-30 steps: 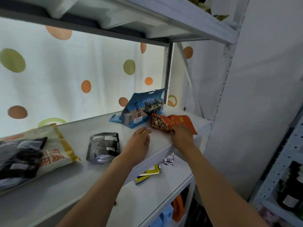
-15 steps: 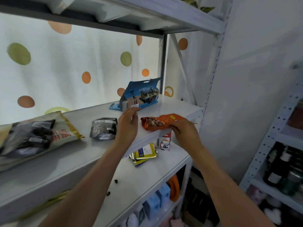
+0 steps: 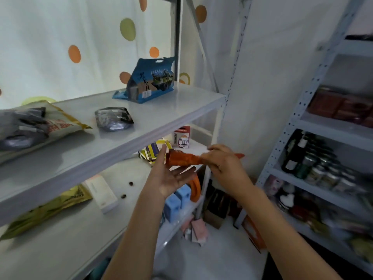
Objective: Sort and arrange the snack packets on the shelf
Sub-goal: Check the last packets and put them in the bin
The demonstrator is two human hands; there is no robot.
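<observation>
My right hand grips one end of an orange snack packet, held level in front of the white shelf, off its edge. My left hand is open, palm up, its fingers touching the packet's other end from below. On the shelf stand a blue pouch at the back, a small dark grey packet in the middle, and a large cream-and-gold bag with dark packets on it at the left.
The lower shelf holds yellow-blue packets, a small red-and-white box, a white box, a green-gold bag and loose dark bits. Blue boxes sit lower down. A second rack with bottles and jars stands on the right.
The orange packet has been lifted off the shelf and brought down and out in front of it. My left hand left the shelf and turned palm up under the packet. The view tilted down.
</observation>
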